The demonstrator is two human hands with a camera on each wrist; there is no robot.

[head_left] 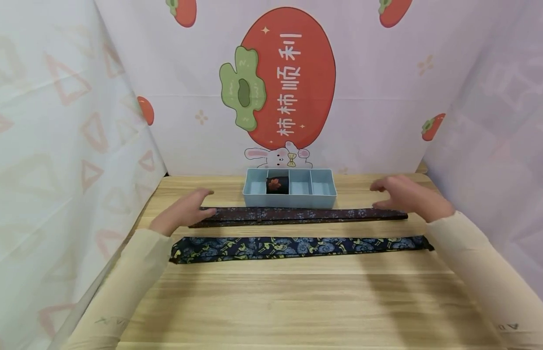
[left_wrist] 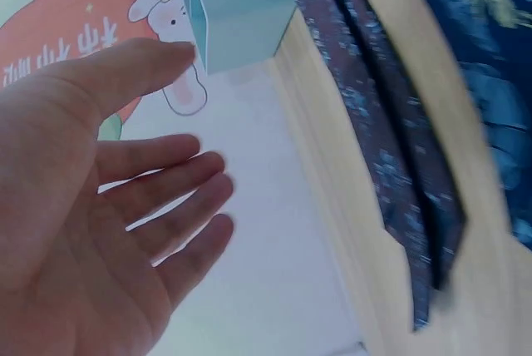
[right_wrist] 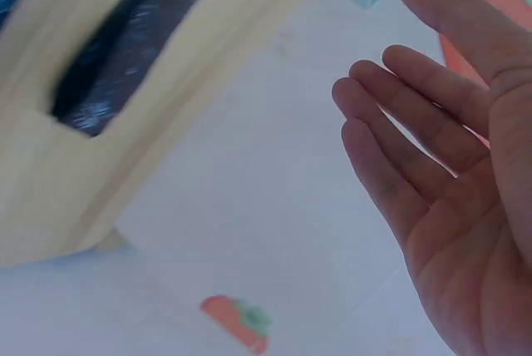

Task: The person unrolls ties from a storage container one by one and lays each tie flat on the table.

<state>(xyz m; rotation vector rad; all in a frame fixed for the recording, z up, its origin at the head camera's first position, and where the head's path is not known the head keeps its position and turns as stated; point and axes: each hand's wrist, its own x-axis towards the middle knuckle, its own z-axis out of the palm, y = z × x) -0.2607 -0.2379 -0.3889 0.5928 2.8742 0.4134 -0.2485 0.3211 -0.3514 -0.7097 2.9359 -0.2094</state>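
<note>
Hovering near the far corners of the bench, left hand and right hand are holding nothing — fingers loose, presumably spaced to span the brown tie.

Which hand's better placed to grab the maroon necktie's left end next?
Probably the left hand: empty, it's near that end of the maroon necktie, while the right hand is by the opposite end.

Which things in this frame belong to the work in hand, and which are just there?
Likely the work:
maroon tie, near left hand and right hand
navy tie
blue box
dark roll inside it

Just there:
wooden table
printed cloth backdrop
</note>
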